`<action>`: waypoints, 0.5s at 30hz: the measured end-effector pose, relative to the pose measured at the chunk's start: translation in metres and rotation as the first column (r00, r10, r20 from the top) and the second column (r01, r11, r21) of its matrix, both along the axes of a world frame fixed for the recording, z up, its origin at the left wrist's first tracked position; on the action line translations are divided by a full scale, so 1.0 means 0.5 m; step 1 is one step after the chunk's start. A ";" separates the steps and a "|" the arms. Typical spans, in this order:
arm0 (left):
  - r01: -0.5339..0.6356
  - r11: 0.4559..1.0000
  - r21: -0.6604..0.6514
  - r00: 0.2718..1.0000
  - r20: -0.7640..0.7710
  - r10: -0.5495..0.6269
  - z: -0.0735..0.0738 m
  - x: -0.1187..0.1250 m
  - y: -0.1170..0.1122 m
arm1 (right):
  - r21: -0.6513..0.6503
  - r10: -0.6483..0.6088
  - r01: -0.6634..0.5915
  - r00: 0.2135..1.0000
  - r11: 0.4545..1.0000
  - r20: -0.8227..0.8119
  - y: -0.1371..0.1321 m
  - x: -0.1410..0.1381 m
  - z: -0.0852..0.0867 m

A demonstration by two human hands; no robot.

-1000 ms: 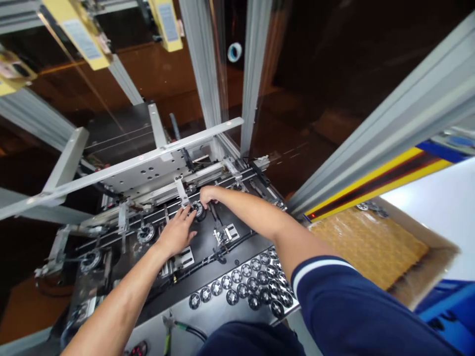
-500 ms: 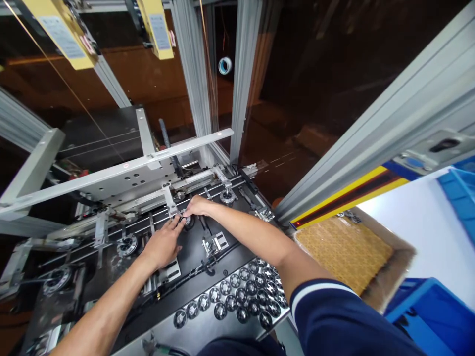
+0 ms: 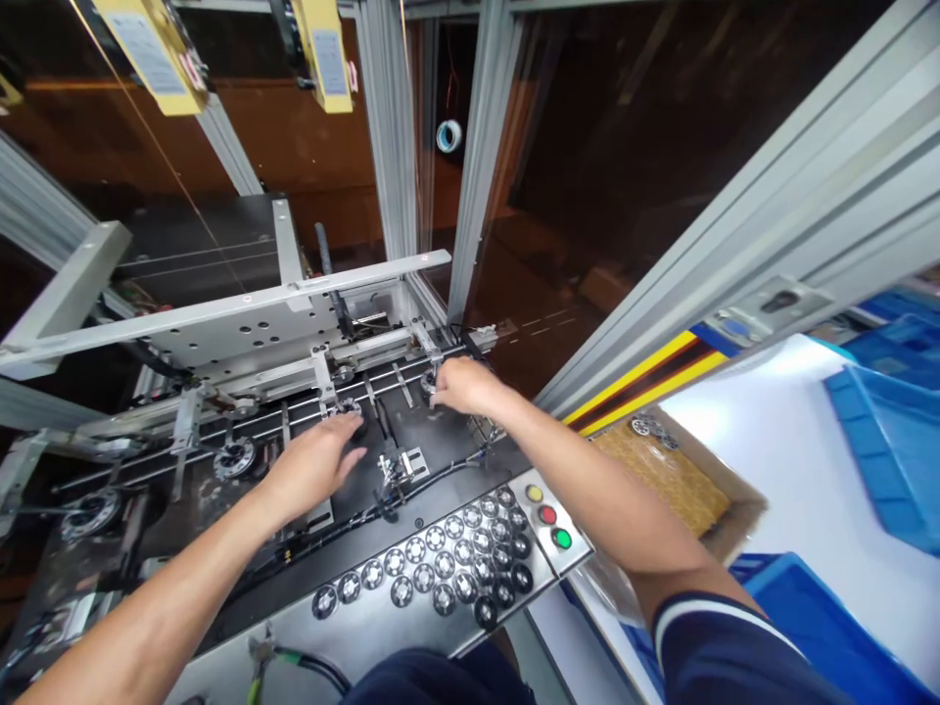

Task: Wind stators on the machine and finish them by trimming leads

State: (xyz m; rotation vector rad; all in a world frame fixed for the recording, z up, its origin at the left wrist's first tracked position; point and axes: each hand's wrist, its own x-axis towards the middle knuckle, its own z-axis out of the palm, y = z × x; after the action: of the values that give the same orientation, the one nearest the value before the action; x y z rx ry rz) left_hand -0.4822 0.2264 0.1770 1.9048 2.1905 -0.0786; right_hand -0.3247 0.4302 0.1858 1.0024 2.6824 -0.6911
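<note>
My left hand (image 3: 315,462) is over the machine bed, thumb apart from the stretched fingers. Its fingertips rest at the edge of a round slotted part (image 3: 352,406) seated on the rails, and they cover some of it. Farther right, my right hand (image 3: 468,385) is closed at another round slotted part (image 3: 428,381), fingers bent down on its near right side. The hand hides most of that part. Two more such round parts sit along the rails to the left, a nearer one (image 3: 235,457) and one at the far left (image 3: 92,515).
Several loose round parts (image 3: 445,563) lie in rows on the metal front ledge. Yellow, red and green push buttons (image 3: 547,514) are beside them. A white crossbar (image 3: 242,302) spans the back. At right are a cardboard box (image 3: 724,504) and blue bins (image 3: 829,627).
My right hand has left the middle round part and moved right to the one at the rails' right end. My left hand stays by the middle part. The camera view has shifted right.
</note>
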 end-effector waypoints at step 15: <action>0.226 0.974 -0.006 0.974 0.000 -0.226 -0.080 0.095 0.242 | 0.020 -0.033 0.031 0.990 0.999 0.138 0.131 -0.013 -0.084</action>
State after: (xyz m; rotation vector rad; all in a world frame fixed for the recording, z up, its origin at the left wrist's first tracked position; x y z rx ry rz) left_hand -0.4347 0.3474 0.1371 2.1428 1.9619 -0.1253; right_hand -0.3310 0.4955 0.1438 1.0591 2.5630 -0.5816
